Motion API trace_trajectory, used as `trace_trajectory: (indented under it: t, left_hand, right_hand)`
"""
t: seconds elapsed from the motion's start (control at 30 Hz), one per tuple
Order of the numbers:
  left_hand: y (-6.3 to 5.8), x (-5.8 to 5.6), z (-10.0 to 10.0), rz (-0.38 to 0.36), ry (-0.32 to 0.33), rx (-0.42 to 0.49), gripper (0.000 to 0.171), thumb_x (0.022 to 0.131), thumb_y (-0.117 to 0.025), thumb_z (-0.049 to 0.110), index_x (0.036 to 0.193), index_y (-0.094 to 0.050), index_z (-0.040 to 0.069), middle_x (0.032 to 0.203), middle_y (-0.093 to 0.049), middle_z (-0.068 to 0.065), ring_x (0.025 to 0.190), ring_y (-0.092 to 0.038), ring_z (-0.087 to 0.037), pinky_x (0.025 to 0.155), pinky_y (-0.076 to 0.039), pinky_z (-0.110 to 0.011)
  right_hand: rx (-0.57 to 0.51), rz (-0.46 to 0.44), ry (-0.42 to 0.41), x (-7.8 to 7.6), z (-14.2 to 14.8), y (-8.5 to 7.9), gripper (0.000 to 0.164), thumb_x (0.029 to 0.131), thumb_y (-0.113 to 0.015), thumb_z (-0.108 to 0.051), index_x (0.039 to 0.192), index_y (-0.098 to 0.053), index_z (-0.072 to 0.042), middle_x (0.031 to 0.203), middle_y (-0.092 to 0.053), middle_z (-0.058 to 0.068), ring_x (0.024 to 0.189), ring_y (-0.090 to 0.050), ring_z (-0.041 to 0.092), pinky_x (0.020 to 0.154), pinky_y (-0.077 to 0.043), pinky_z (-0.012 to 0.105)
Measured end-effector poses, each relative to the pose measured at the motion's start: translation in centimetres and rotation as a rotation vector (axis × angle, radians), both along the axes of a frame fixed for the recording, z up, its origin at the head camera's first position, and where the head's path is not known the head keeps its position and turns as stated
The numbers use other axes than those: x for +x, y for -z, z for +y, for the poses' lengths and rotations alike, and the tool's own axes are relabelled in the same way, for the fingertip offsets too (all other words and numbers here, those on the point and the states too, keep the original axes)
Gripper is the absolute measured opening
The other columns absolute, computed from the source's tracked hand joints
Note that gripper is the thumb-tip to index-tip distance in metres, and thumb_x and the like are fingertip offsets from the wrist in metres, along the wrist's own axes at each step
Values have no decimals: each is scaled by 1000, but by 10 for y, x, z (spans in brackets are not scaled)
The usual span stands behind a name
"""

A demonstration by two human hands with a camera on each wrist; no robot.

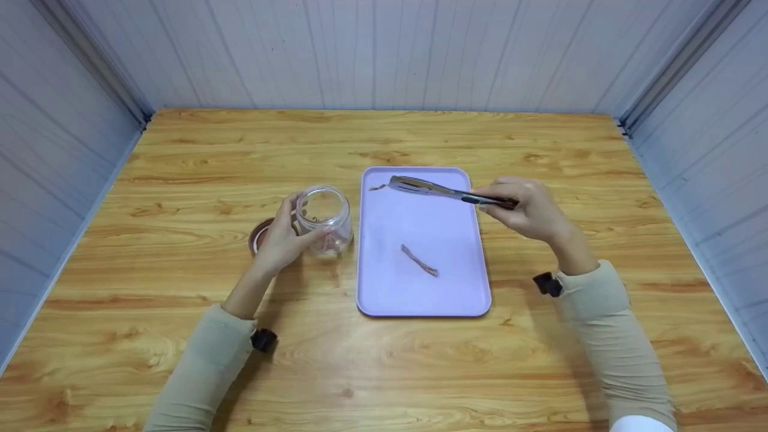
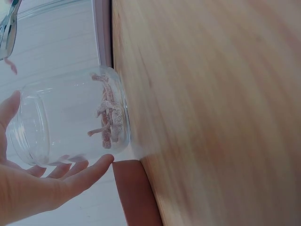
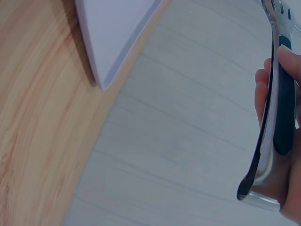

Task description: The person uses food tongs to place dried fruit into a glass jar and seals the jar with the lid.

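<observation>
My left hand (image 1: 281,243) holds a clear glass jar (image 2: 70,117), thumb on one side and fingers round the other. The jar's mouth is uncovered, and several brownish dried strips (image 2: 107,113) lie at its bottom. In the head view my right hand (image 1: 528,209) grips metal tongs (image 1: 429,188) with dark handles. A small brown strip (image 1: 377,187) sticks out from the tongs' tips, above the far left part of the lilac tray (image 1: 420,216). Another dried strip (image 1: 419,261) lies on that tray.
A reddish-brown lid (image 2: 136,195) lies on the wooden table (image 1: 336,372) just left of the jar, partly hidden by my left hand. The tray's left rim stands close to the jar. White panel walls (image 1: 384,54) border the table at the back and sides.
</observation>
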State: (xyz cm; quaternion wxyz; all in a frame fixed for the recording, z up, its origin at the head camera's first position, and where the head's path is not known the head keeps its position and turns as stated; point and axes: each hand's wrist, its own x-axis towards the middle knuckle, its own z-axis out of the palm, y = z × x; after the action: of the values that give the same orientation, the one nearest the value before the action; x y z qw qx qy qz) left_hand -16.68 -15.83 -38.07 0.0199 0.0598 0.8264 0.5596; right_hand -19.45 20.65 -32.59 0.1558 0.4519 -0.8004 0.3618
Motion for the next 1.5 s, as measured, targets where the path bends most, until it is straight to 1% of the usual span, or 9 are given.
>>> trace_trajectory:
  t: [0.3, 0.47, 0.57, 0.7, 0.9, 1.07, 1.27, 1.33, 1.5]
  left_hand:
    - [-1, -1, 0, -1, 1, -1, 75, 77, -69, 10, 133, -21, -5, 131, -29, -26, 118, -32, -39, 95, -30, -43]
    - [16, -10, -5, 13, 4, -8, 78, 76, -71, 17, 134, -21, -2, 132, -30, -24, 119, -32, -36, 96, -29, -43]
    - [28, -16, -10, 10, 7, -14, 83, 74, -72, 26, 135, -21, 2, 133, -30, -19, 119, -33, -34, 94, -32, -41]
    - [31, -17, -11, 2, 8, -7, 86, 73, -72, 32, 136, -19, 4, 134, -28, -16, 118, -34, -34, 91, -36, -39]
    - [32, -17, -11, 3, -4, -10, 86, 72, -72, 33, 135, -21, 5, 133, -29, -17, 117, -35, -34, 92, -35, -38]
    - [31, -16, -11, 4, -8, -7, 83, 73, -72, 30, 134, -23, 5, 132, -30, -18, 117, -36, -33, 93, -34, -39]
    - [32, -17, -11, 13, -9, 4, 81, 73, -73, 27, 133, -24, 4, 129, -34, -19, 113, -39, -34, 92, -34, -38]
    - [29, -16, -10, 9, -7, -5, 80, 74, -72, 25, 133, -24, 2, 130, -33, -22, 115, -37, -36, 94, -32, -40]
    - [7, -4, -3, 3, -5, -7, 75, 77, -70, 14, 132, -23, -4, 132, -29, -27, 117, -32, -40, 97, -27, -45]
  right_hand:
    - [6, -27, -16, -5, -15, -7, 23, 71, -63, 16, 92, -65, 8, 68, -56, 12, 50, -34, 13, 44, -26, 21]
    - [7, -17, -43, -7, -26, -10, 22, 71, -63, 16, 92, -64, 10, 67, -55, 12, 48, -33, 13, 44, -25, 19]
    - [-8, -4, -71, -9, -34, -9, 22, 71, -63, 17, 92, -64, 11, 67, -56, 13, 47, -34, 14, 44, -25, 17]
    - [-32, 11, -99, -17, -40, -1, 24, 70, -64, 16, 93, -64, 10, 69, -57, 13, 48, -35, 13, 44, -26, 18]
    - [-19, 11, -82, -35, -46, 22, 24, 74, -66, 7, 97, -67, 1, 70, -57, 3, 50, -36, 8, 43, -29, 22]
    - [0, 15, -78, -37, -53, 28, 23, 77, -66, 0, 99, -67, -3, 73, -58, 2, 53, -39, 11, 46, -32, 24]
    - [26, 19, -82, -37, -62, 33, 23, 77, -66, -1, 99, -68, -5, 75, -59, 3, 55, -41, 12, 48, -33, 26]
    - [29, 24, -87, -36, -64, 34, 24, 76, -67, -1, 99, -68, -6, 75, -59, 2, 55, -41, 12, 48, -32, 25]
    - [29, 28, -83, -35, -64, 35, 24, 76, -67, -2, 100, -68, -6, 74, -59, 2, 54, -40, 11, 48, -32, 25]
